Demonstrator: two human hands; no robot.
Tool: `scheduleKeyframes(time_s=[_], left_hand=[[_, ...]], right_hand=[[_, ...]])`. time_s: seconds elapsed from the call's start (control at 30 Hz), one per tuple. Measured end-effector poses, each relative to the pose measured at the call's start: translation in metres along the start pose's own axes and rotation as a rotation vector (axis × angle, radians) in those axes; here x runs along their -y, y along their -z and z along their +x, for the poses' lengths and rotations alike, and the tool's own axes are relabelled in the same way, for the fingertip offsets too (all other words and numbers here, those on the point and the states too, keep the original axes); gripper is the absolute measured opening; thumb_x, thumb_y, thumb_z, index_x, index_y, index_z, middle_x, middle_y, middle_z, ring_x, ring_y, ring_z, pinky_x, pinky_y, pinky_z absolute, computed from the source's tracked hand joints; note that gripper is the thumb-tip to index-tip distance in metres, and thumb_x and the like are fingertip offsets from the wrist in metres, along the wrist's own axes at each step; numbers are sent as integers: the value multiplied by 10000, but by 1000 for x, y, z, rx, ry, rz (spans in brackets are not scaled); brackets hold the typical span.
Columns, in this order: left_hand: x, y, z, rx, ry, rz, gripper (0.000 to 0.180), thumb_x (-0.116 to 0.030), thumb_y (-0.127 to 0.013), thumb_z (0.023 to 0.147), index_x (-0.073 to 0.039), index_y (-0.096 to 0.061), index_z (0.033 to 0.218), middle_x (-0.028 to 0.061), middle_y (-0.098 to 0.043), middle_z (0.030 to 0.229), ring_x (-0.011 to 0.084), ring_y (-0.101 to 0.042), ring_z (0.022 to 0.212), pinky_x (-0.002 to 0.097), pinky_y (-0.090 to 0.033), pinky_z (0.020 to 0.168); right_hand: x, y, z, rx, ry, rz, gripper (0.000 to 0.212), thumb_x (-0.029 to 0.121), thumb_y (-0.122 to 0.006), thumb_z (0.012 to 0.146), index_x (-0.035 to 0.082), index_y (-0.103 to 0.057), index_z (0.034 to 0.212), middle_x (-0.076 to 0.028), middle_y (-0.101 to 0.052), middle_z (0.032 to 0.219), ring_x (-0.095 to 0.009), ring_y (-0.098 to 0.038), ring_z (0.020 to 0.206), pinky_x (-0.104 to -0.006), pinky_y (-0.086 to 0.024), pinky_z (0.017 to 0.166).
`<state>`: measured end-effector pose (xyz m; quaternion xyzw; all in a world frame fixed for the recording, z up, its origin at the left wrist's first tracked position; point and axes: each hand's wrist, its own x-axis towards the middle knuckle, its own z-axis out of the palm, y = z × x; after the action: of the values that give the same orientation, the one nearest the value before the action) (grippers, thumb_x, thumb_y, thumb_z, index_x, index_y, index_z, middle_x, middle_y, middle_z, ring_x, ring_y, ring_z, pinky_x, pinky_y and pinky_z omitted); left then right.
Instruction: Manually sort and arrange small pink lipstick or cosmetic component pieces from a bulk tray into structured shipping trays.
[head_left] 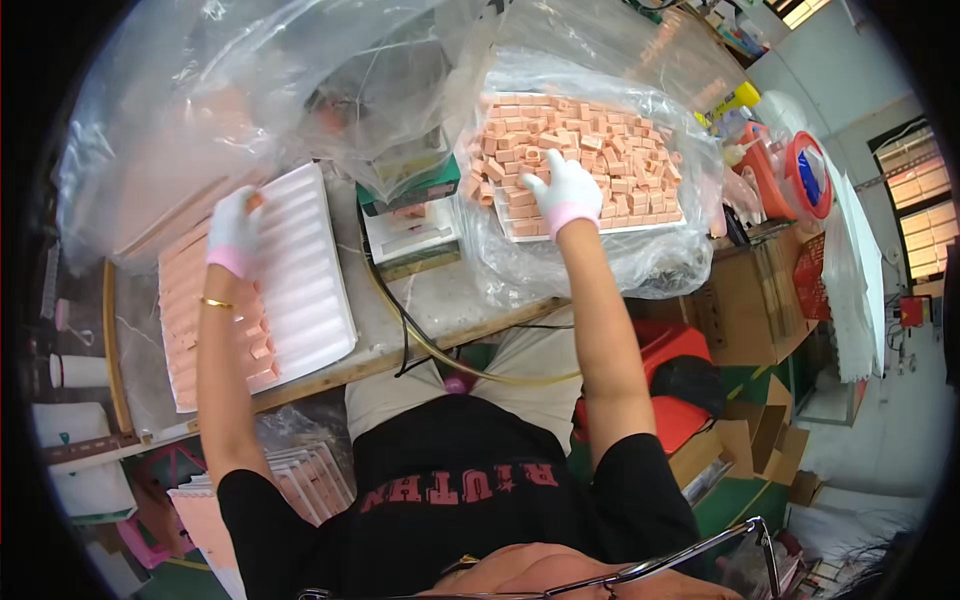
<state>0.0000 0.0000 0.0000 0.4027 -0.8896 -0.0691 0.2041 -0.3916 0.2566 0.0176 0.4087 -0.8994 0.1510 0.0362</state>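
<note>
Right hand (570, 195) over the near-left part of the loose blocks (635, 160), most lying beyond and rightward; thumb apart, grip can't be told. Left hand (235, 235), curled, contents hidden, at the left tray (310, 260), where packed blocks (185, 300) meet bare grooves running roughly left-right. 2 hands well apart.

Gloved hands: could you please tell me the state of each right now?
Left hand: over the white ridged tray; grip cannot be told.
Right hand: open, spread over the pink blocks.
</note>
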Motion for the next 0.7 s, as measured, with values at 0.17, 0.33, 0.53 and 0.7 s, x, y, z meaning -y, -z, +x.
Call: scheduleKeyframes(time_s=[0.17,0.33,0.53,0.7], left_hand=[[-132,-21,-38,216,12,-895,285,-108,-583,877,-26,-532,1145,85,-614,1000,179,-581,962,299,-457,868],[-187,-34,-60,383,28,-1117,397,-103,-614,853,-35,-529,1235,96,-606,1114,149,-602,920,276,-488,824],[-194,-28,-64,447,45,-1012,443,-117,-627,831,-6,-525,1248,95,-635,1089,150,-614,909,278,-496,809],[-194,-35,-73,577,88,-1457,624,-4,-549,840,36,-294,1408,77,-561,1191,106,-552,1007,250,-457,874]], right_hand=[[-32,-23,5,-63,165,5,410,281,-663,815,82,-542,1153,-134,-642,959,-276,-643,878,-389,-511,767],[43,7,-69,403,231,1529,356,95,-647,852,45,-567,1195,-58,-640,926,-116,-597,789,-253,-492,729],[66,13,-75,167,799,744,388,108,-700,783,59,-604,1156,-88,-637,993,-228,-599,942,-330,-474,810],[74,-7,-94,172,583,1150,480,194,-763,715,51,-599,1143,-124,-618,1015,-278,-581,940,-359,-455,848]])
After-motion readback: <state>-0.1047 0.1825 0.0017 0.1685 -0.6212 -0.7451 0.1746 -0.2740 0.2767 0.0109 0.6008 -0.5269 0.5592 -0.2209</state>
